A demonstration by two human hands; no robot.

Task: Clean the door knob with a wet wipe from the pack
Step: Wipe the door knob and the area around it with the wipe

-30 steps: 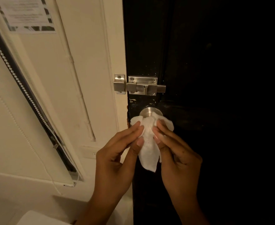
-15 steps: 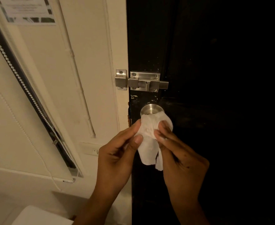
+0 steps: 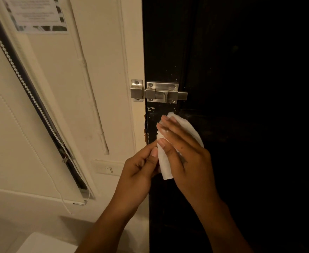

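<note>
A white wet wipe (image 3: 190,126) is draped over the door knob on the dark door (image 3: 241,125); the knob itself is hidden under the wipe and my hand. My right hand (image 3: 182,152) lies over the wipe with fingers wrapped around the covered knob. My left hand (image 3: 140,168) is just below and left of it, pinching the wipe's hanging lower end (image 3: 165,165) between thumb and fingertips. The pack is not in view.
A steel slide bolt (image 3: 159,92) sits just above the knob, bridging the door and the cream frame (image 3: 133,52). A wall switch (image 3: 109,168) is left of my left hand. A roller blind with a bead chain (image 3: 27,84) hangs at the left. A white object (image 3: 46,243) shows at the bottom left.
My right hand has moved up from the wipe's hanging part onto the knob, covering it with the wipe. The steel knob top, visible before, is now hidden. My left hand stays on the lower end.
</note>
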